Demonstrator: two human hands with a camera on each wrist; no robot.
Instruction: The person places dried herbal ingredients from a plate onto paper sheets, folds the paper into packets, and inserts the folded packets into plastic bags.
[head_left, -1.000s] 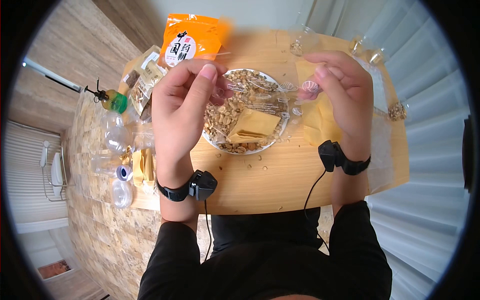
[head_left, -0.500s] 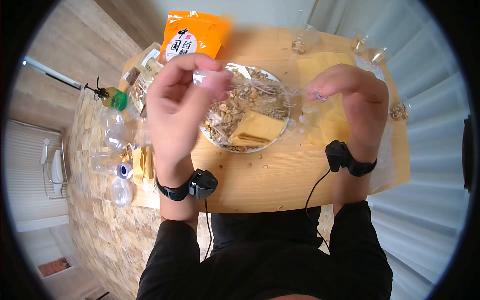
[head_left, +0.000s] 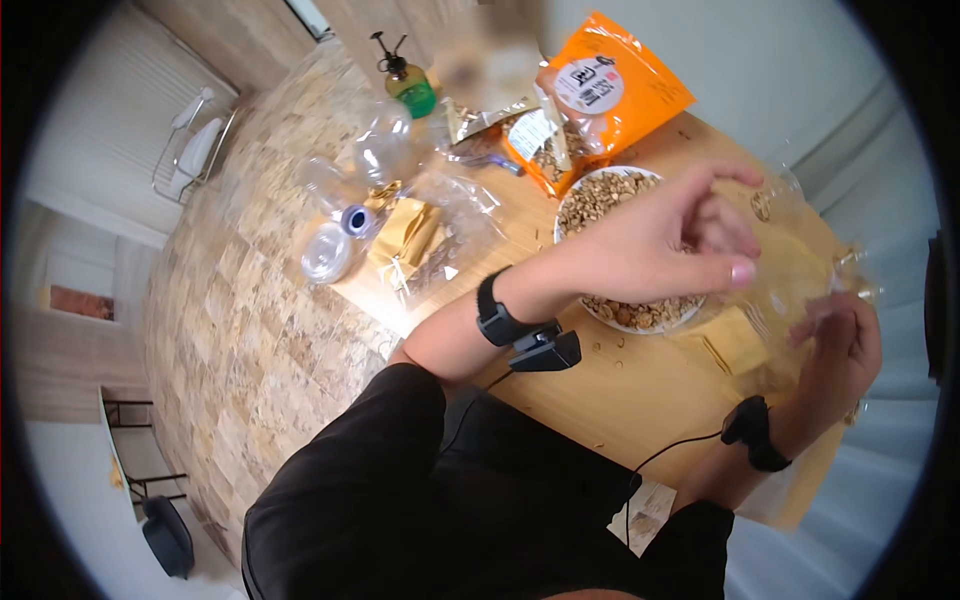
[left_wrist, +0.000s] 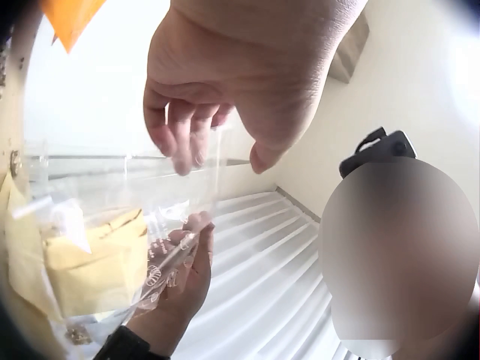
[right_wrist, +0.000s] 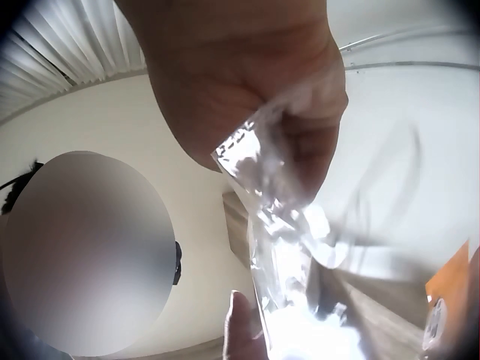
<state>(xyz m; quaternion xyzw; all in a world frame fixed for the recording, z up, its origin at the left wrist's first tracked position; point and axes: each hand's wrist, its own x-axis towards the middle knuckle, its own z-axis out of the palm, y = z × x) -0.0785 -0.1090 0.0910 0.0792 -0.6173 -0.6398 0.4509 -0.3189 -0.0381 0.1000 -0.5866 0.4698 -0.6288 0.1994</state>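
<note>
My right hand (head_left: 840,345) pinches the edge of a clear plastic bag (left_wrist: 169,214) with small printed shell-like shapes. Inside or behind its film shows a folded yellow packet (head_left: 735,345). My left hand (head_left: 690,235) reaches across above a white plate, thumb apart from loosely bent fingers, nothing gripped between them. In the left wrist view its fingertips (left_wrist: 182,161) overlap the upper edge of the bag. Shiny film hangs below my right hand in the right wrist view. Brown dried pieces (head_left: 610,195) fill the plate, partly hidden by my left forearm.
An orange pouch (head_left: 620,90) stands at the back beside a packet of dried pieces (head_left: 540,140). To the left are a green spray bottle (head_left: 410,90), clear plastic bottles (head_left: 385,150), round clear lids (head_left: 327,255) and folded yellow packets (head_left: 408,235). Crumbs lie near the plate.
The head view has turned left. Before, both hands held the bag stretched above the plate; now my left hand has let go, and the bag has moved to the right with my right hand.
</note>
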